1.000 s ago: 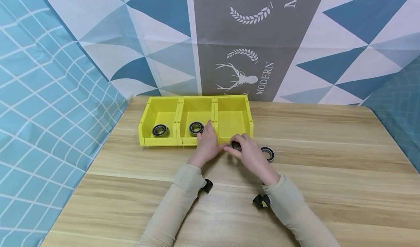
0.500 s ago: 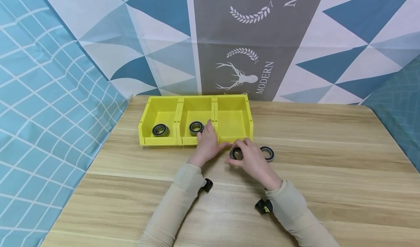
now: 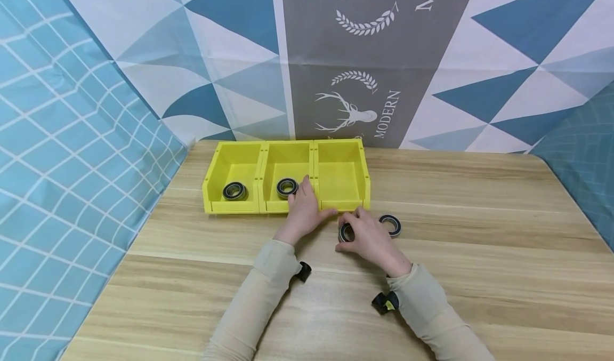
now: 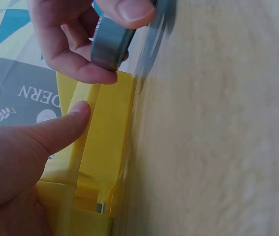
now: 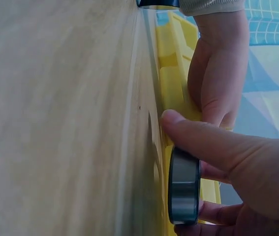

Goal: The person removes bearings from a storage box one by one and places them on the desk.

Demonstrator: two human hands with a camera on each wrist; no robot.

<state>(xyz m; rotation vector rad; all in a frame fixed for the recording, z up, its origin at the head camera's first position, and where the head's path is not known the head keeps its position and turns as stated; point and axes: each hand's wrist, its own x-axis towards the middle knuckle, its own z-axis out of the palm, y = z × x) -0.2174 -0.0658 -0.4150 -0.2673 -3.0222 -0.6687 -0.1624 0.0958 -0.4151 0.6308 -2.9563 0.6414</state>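
Held bearing (image 5: pixel 184 187) drawn back from bins (image 3: pixel 341 182), toward surface's (image 3: pixel 479 233) near edge.
Right hand (image 3: pixel 366 237) pinches it; left hand (image 3: pixel 304 209) unclenched on bins. Rim pinch might slip, or knock the loose bearing (image 3: pixel 397 225).

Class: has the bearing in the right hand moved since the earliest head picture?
Yes: the bearing has moved down the view, away from the rightmost yellow bin.

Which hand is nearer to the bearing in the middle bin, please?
Left: the left hand is close beside that bearing; the right hand is farther right, holding another bearing.
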